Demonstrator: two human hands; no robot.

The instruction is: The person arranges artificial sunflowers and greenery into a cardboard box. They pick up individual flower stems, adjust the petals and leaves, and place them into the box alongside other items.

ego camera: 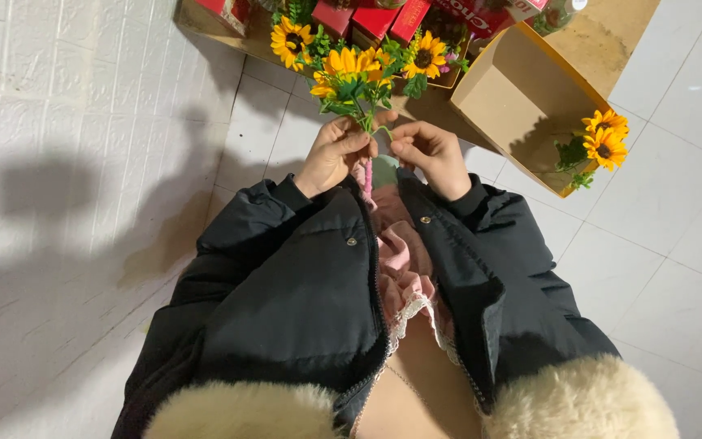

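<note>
— Above the black jacket [302, 301], what is held?
— A bunch of artificial sunflowers [349, 75] is gripped by its green stems in the closed left hand [333, 154]. A thin stem end is pinched between the fingers of the right hand [434, 154], just beside.
— And around them?
— More sunflowers [604, 140] are seen lying in an open cardboard box [522, 97]; red boxes [375, 18] are stacked beyond.

A small bunch of artificial sunflowers [349, 77], yellow heads over green leaves, upright, stems pointing toward 6 o'clock.
</note>
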